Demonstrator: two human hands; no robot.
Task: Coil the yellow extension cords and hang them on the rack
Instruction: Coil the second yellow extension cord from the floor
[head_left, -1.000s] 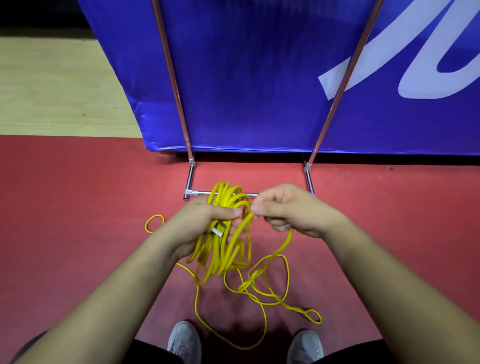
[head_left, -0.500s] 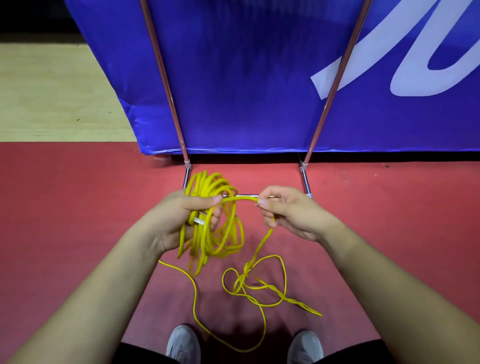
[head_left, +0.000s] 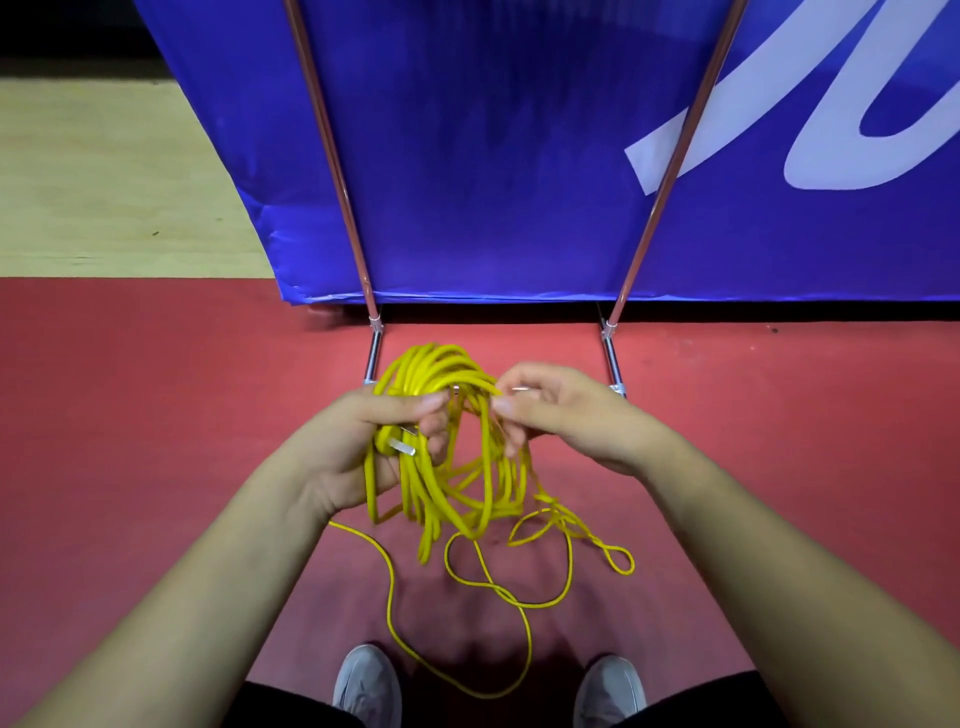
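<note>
A red floor (head_left: 156, 467) fills most of the view from your head camera. It gives way at the upper left to a strip of pale wooden boards (head_left: 104, 182). A blue banner (head_left: 493, 156) with large white lettering (head_left: 831, 176) stands across the back of the room, its lower edge just above the red surface.

In front of the banner rises the rack (head_left: 330, 156) — two thin metal poles leaning outward, each meeting a chrome foot on the floor.

You stand facing it with both forearms reaching forward. Between your hands hangs the yellow cord (head_left: 431, 467), gathered into a bundle of loops held above the floor just in front of the rack's feet.

Your left hand (head_left: 363, 441) grips the bundle, fingers curled round the strands and thumb laid across the top. Your right hand (head_left: 566, 415) pinches a strand at the upper right of the coil between thumb and fingertips.

A loose tail (head_left: 524, 603) of cord trails from the bundle and lies in slack curves and a small twisted loop on the red floor, running down between your grey shoes (head_left: 366, 686).

The metal prongs of a plug (head_left: 402, 447) show against your left palm — tucked in among the loops.
</note>
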